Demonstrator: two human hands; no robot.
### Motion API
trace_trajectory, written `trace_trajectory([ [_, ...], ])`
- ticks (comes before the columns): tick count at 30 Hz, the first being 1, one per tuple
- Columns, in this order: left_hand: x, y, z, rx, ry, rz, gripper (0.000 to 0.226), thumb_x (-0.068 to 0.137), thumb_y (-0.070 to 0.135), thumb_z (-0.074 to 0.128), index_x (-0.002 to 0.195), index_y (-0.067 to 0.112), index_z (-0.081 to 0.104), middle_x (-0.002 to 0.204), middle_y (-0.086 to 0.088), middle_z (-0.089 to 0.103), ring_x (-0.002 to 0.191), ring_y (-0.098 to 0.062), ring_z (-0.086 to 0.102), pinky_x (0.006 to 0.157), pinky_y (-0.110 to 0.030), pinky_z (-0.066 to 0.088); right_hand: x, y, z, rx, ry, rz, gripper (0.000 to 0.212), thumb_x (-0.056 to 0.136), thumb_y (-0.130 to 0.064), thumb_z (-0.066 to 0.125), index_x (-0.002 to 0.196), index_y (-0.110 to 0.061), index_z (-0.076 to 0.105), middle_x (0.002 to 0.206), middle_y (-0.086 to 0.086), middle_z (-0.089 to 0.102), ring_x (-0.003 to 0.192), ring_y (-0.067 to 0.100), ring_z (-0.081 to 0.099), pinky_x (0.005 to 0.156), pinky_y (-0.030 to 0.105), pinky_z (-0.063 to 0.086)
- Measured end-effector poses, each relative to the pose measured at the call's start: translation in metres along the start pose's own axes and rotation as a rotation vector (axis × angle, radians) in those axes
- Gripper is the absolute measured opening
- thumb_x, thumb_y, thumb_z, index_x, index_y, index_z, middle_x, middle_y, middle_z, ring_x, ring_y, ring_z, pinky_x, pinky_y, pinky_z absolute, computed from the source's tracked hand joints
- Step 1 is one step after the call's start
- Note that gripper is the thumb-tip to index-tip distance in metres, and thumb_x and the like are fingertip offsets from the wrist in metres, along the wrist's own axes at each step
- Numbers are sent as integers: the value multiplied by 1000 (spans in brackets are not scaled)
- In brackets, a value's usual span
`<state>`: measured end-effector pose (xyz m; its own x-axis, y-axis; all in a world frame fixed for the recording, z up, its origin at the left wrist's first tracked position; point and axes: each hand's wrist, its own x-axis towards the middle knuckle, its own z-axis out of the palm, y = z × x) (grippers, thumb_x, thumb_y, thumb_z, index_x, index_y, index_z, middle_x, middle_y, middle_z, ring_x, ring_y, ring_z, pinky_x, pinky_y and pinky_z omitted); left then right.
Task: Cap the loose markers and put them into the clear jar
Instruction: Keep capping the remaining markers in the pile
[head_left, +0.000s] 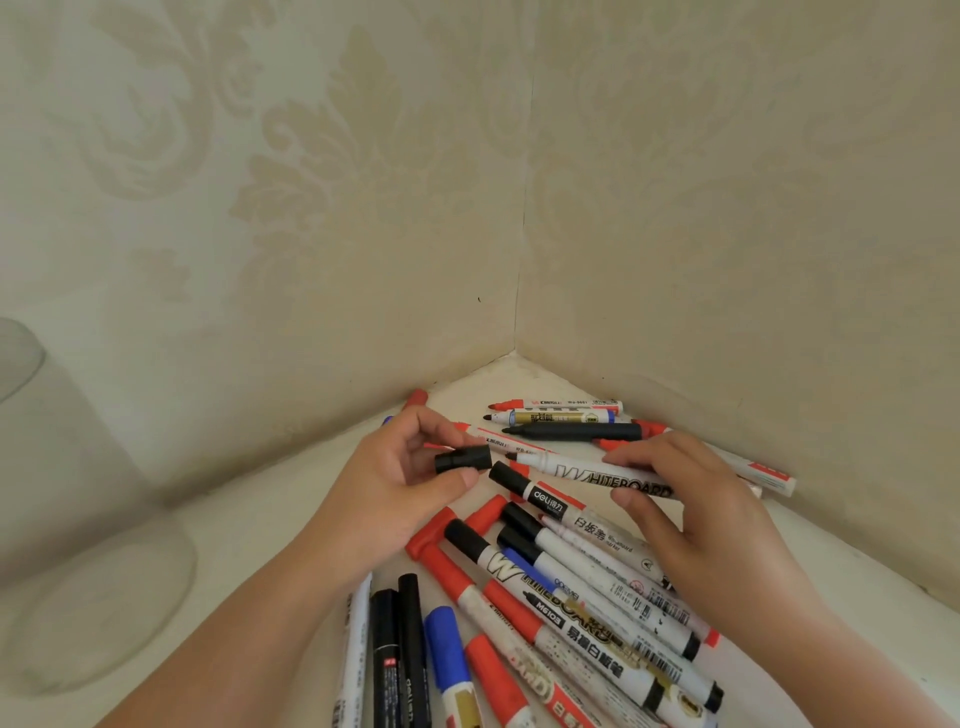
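In the head view, the left hand (400, 470) is pinching a short black plastic cap (463, 458) between thumb and curled fingers, its open end facing the right hand, likely ready to be pushed on. The right hand (691, 514) is gripping a white whiteboard marker with an exposed black tip (587, 472), pointing that tip at the cap; the two are just apart. Below both hands, a heap of mixed red, black and blue markers (545, 597) is lying loose. The clear glass jar (67, 509) is standing well left of the left hand.
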<state>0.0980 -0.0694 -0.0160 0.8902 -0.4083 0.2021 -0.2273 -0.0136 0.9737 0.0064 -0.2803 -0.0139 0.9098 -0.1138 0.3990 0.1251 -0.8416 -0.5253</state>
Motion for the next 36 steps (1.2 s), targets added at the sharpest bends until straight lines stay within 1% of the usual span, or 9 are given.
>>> trace_trajectory([
  [6,-2,-1,-4,-32,-11,21,28,72,-13,65,81,12,54,86,3,72,86,-11,68,80,-20,53,0,2,1,3,19,-51,18,86,-26,54,102,-32,59,100,-25,53,96,-1,49,85,24,42],
  [12,-4,0,-1,41,-70,39,27,71,-6,68,82,16,57,89,12,71,88,-9,68,76,-20,53,-1,4,4,-38,-16,-55,22,84,-20,59,103,-31,60,103,-21,55,99,0,50,85,15,35],
  [16,-5,3,-1,121,-70,62,25,72,-2,69,85,17,60,92,13,71,88,-6,67,77,-15,51,-1,4,1,-23,0,-54,22,83,-19,60,103,-30,61,102,-21,56,98,-1,50,84,15,36],
  [20,-6,2,-1,187,-79,76,24,73,3,70,85,22,61,90,17,71,86,-3,66,78,-12,48,-2,6,0,-17,20,-68,21,83,-18,62,100,-29,63,99,-18,58,95,0,48,81,21,40],
  [22,-5,2,-1,199,-62,75,24,74,5,70,85,25,62,91,19,70,87,-2,66,78,-12,48,-2,7,-1,-17,24,-72,19,83,-22,58,100,-30,62,98,-20,57,96,-1,49,82,19,39],
  [28,-5,3,-4,108,-36,49,33,77,-6,63,96,20,59,95,9,69,87,-2,67,75,-9,47,0,8,-5,-16,34,-27,24,83,-20,59,103,-32,61,100,-27,52,100,-7,47,77,9,35],
  [30,-5,5,-3,117,-29,42,33,81,-1,60,101,26,60,98,5,68,90,-1,66,75,-5,45,0,7,-5,-20,32,-29,23,83,-20,59,103,-32,61,100,-27,52,102,-9,45,78,9,35],
  [34,-4,3,-5,268,-10,71,26,87,20,54,106,36,61,100,14,68,96,4,59,77,0,39,0,6,-4,-27,22,-36,24,84,-22,57,106,-31,61,101,-27,52,105,-8,43,81,11,37],
  [36,-3,4,-5,208,37,72,24,84,15,58,101,32,63,94,10,69,89,4,61,76,-2,41,0,6,-5,-25,23,-35,24,84,-23,57,106,-32,61,101,-28,51,105,-9,43,81,10,36],
])
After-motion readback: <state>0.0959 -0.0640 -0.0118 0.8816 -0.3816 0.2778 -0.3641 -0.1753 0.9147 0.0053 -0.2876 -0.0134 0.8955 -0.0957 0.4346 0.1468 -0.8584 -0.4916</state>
